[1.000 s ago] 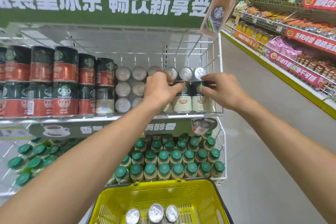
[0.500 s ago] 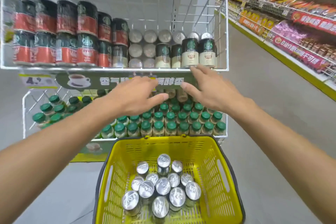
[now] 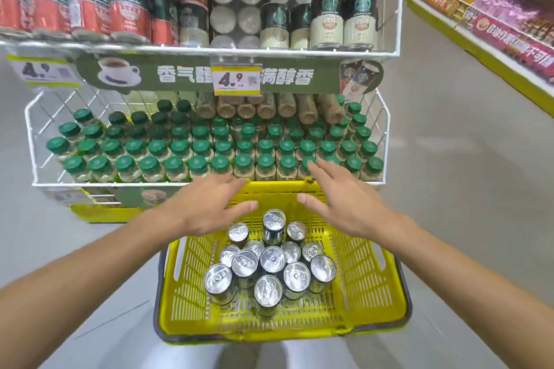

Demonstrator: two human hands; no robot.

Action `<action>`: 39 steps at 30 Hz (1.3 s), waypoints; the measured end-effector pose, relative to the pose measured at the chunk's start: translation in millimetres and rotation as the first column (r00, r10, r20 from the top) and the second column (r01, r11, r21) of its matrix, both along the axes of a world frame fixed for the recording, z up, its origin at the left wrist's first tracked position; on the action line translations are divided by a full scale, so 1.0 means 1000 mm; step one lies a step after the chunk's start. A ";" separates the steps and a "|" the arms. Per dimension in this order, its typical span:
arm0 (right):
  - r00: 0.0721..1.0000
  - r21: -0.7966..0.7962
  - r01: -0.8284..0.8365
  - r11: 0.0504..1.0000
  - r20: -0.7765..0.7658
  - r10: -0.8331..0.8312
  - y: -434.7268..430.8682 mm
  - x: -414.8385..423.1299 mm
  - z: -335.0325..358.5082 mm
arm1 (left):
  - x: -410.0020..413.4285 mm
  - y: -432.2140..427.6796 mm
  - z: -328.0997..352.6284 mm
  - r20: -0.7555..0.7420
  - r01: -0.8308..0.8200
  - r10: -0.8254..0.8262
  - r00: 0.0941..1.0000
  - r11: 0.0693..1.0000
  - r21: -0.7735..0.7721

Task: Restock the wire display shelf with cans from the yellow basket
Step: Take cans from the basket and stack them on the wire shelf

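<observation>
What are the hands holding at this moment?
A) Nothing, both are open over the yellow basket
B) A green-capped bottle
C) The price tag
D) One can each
A: the left hand and right hand hover with fingers spread above the cans in the yellow basket, gripping nothing.

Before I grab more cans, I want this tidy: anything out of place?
Brown bottles appear to lie on their sides atop the upright green-capped bottles, at the back of the lower shelf. Nothing else stands out.
</observation>
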State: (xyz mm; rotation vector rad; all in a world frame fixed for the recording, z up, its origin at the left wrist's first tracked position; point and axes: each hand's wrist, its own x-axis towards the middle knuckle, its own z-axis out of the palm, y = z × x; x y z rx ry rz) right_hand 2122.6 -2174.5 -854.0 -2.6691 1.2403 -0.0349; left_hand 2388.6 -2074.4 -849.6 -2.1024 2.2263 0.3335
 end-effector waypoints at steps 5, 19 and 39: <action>0.998 0.181 0.010 0.983 -0.069 0.002 0.028 -0.043 -0.071 | 0.000 0.031 -0.069 -0.076 -0.019 0.032 0.997 0.985 0.169; 0.993 0.343 -0.105 0.934 -0.012 0.117 0.039 -0.083 -0.135 | 0.005 0.062 -0.125 -0.379 0.009 0.092 0.921 0.967 0.256; 0.731 0.396 -0.128 0.909 0.658 -0.183 -0.011 -0.047 -0.009 | 0.044 -0.006 0.047 -0.602 -0.038 0.044 0.798 0.999 0.023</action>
